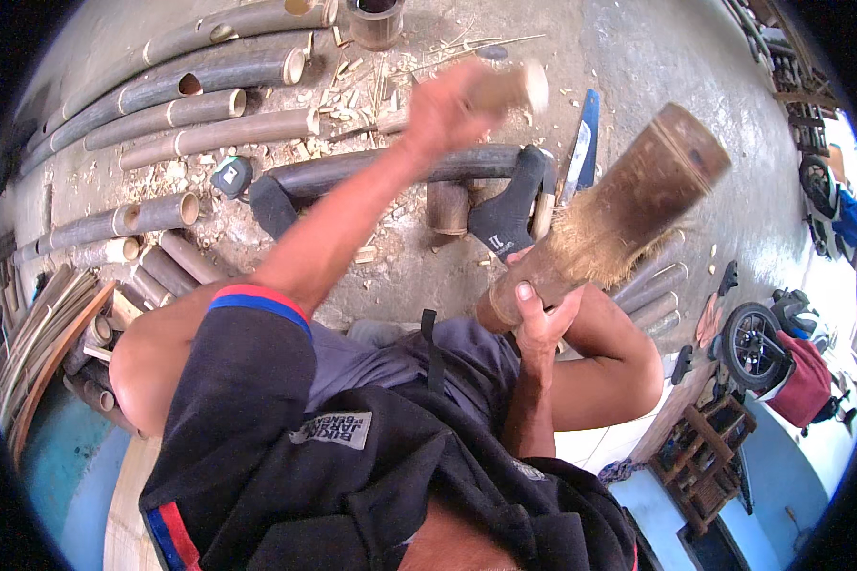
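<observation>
My left hand (448,105), smeared by motion, is raised over the bamboo in front of me. It is closed around a short, thick, pale-ended wooden piece (514,90). My right hand (546,319) grips the narrower lower end of a thick brown bamboo tube (652,176), tilted up to the right, with shaggy fibres around its middle. Between my dark-socked feet (509,209) lies a long dark bamboo pole (381,171), with a short bamboo block (448,206) below it. Close to my left wrist is a wooden-handled tool (390,122) with a thin blade.
Several bamboo poles (209,133), some with cut holes, lie on the left. Shavings (343,95) litter the concrete floor. A tape measure (230,176) sits by my left foot, and a blue hand saw (586,143) by my right. A wheeled vehicle (757,344) stands at the right.
</observation>
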Available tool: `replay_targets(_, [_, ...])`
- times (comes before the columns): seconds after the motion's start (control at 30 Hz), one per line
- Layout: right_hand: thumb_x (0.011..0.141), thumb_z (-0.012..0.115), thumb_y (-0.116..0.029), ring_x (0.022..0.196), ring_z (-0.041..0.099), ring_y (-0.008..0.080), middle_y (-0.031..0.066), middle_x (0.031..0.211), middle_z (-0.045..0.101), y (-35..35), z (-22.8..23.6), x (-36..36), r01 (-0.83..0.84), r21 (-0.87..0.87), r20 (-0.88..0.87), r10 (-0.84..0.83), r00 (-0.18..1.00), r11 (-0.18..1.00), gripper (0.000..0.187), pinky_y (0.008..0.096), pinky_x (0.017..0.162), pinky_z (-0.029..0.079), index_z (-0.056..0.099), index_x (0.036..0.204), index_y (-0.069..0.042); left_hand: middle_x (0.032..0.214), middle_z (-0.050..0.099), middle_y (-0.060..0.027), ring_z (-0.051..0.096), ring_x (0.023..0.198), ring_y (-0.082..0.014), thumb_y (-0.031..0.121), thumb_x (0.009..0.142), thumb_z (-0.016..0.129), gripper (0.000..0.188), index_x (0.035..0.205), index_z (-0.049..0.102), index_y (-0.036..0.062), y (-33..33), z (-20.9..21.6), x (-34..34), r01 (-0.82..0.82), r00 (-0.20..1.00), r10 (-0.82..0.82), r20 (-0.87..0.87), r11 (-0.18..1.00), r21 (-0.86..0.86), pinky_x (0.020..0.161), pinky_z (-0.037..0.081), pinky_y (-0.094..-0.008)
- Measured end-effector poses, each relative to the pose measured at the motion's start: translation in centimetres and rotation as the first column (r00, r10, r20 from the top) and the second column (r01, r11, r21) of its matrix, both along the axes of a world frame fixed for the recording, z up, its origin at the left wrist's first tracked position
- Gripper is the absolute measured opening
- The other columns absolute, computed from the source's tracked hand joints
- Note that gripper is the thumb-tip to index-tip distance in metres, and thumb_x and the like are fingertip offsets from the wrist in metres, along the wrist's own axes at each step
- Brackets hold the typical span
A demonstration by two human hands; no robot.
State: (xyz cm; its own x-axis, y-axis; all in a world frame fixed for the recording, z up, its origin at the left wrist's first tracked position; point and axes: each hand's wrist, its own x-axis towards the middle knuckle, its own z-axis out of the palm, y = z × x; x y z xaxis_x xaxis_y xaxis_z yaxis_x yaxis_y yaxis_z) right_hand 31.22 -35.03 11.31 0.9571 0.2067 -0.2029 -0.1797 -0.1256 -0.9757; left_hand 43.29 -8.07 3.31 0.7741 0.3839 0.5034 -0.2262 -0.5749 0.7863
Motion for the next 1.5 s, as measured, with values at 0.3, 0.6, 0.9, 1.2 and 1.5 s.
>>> replay_targets(0.3, [0.077,0.080,-0.021,0.109,0.059,0.0228,0.0129,0.121,0.061,-1.0,1.4,-4.0,0.035,-0.041,-0.133,-0.040,0.990,0.999,0.083,0.0369,0.100,0.047,0.040,0.145,0.003,0.093,0.065,-0.0109,0.068,0.087,-0.0358,0.026,0.067,0.084,0.042,0.098,0.061,0.0082,-8.6,-4.0,-7.0,0.238,0.945,-0.242,-0.221,0.970,-0.043,0.074,0.055,-0.0448])
replay_targets(0.6, [0.077,0.079,-0.021,0.115,0.057,0.0238,0.0149,0.127,0.058,-2.0,0.5,-4.3,0.036,-0.178,-0.059,-0.048,0.997,0.983,0.082,0.0371,0.103,0.045,0.041,0.145,0.005,0.096,0.064,-0.0120,0.067,0.093,-0.0348,0.026,0.064,0.087,0.047,0.098,0.060,0.0073,-7.6,-5.5,-6.5,0.238,0.932,-0.249,-0.262,0.969,-0.071,0.078,0.055,-0.0439])
replay_targets(0.9, [0.079,0.080,-0.020,0.125,0.054,0.0283,0.0191,0.138,0.055,-2.1,-0.7,-4.1,0.159,-0.172,0.078,-0.147,0.986,0.972,0.096,0.0404,0.108,0.042,0.028,0.154,0.007,0.094,0.064,-0.0143,0.066,0.089,-0.0358,0.025,0.066,0.087,0.046,0.099,0.061,0.0057,-7.3,-6.3,-6.1,0.203,0.935,-0.269,-0.231,0.941,-0.272,0.076,0.053,-0.0429])
replay_targets(1.2, [0.083,0.081,-0.026,0.132,0.052,0.0352,0.0272,0.144,0.051,0.2,0.7,-0.5,0.180,-0.368,0.185,-0.118,0.976,0.912,0.095,0.0412,0.111,0.042,0.028,0.154,0.008,0.090,0.065,-0.0141,0.066,0.087,-0.0368,0.024,0.068,0.085,0.040,0.095,0.062,0.0061,-7.3,-6.1,-6.0,0.174,0.955,-0.210,-0.209,0.968,-0.178,0.075,0.053,-0.0434])
replay_targets(1.5, [0.086,0.079,-0.026,0.133,0.050,0.0372,0.0261,0.143,0.052,-0.7,-1.6,0.3,0.117,-0.542,0.209,-0.001,0.978,0.832,0.092,0.0425,0.115,0.037,0.029,0.155,0.008,0.093,0.067,-0.0134,0.068,0.089,-0.0353,0.029,0.067,0.086,0.043,0.098,0.064,0.0087,-7.8,-6.2,-5.9,0.151,0.941,-0.165,-0.294,0.986,-0.069,0.077,0.055,-0.0435])
